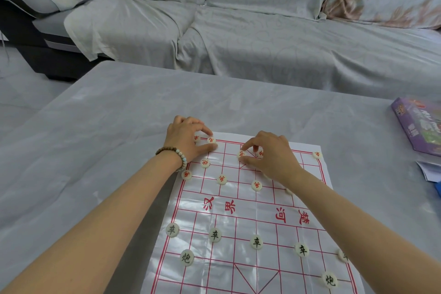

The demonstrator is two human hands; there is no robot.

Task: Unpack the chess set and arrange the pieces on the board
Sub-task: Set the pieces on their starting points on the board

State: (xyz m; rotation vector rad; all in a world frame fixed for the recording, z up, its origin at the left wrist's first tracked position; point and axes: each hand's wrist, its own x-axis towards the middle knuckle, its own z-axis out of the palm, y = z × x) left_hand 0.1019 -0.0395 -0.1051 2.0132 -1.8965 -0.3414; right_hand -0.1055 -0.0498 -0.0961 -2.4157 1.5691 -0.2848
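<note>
A glossy white sheet board (238,219) with red grid lines lies on the grey-covered table. Round cream pieces with black characters (214,235) stand along its near rows, and pieces with red characters (222,179) along the far rows. My left hand (185,138), with a bead bracelet on its wrist, pinches a red-marked piece (211,139) at the board's far left corner, next to another piece (197,138). My right hand (269,154) pinches a red-marked piece (241,153) near the far middle; a further piece (261,153) shows under its fingers.
A purple game box (420,126) lies at the table's right edge, with white paper (428,169) and something blue beside it. A sofa under a grey cover (238,31) runs behind the table. The table's left half (83,138) holds nothing but cloth.
</note>
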